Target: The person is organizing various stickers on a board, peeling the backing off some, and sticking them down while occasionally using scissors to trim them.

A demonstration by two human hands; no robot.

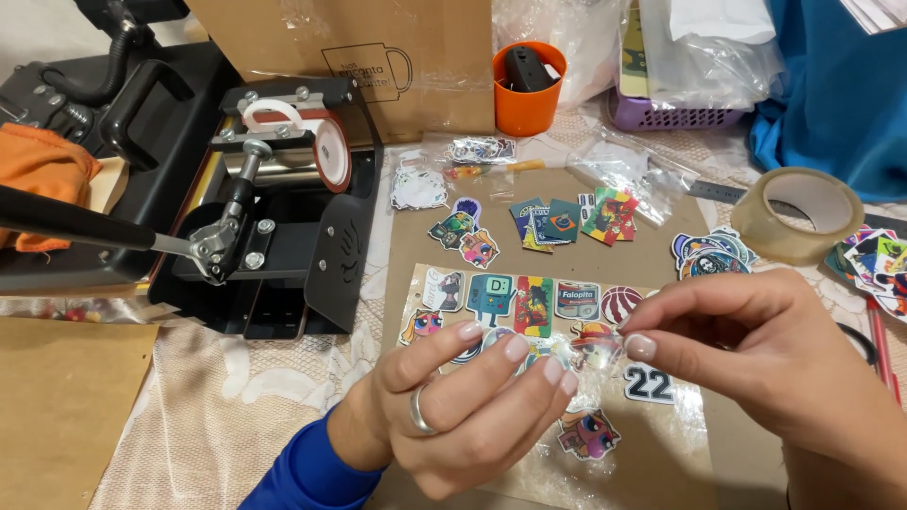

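My left hand [472,401], with a ring and a blue sleeve, and my right hand [756,354] meet over a brown card. Together they pinch a small clear plastic sleeve [581,357] that holds a colourful sticker. Both thumbs and forefingers grip its edges. Under the hands lies a clear sheet [529,302] covered with several cartoon stickers, one a number sticker [649,384] just below my right thumb.
A black mug press [274,227] with a long lever stands at the left. Loose sticker piles [557,222] lie beyond the sheet. A tape roll [798,215] sits at the right, an orange cup [527,90] and a purple basket [675,118] at the back.
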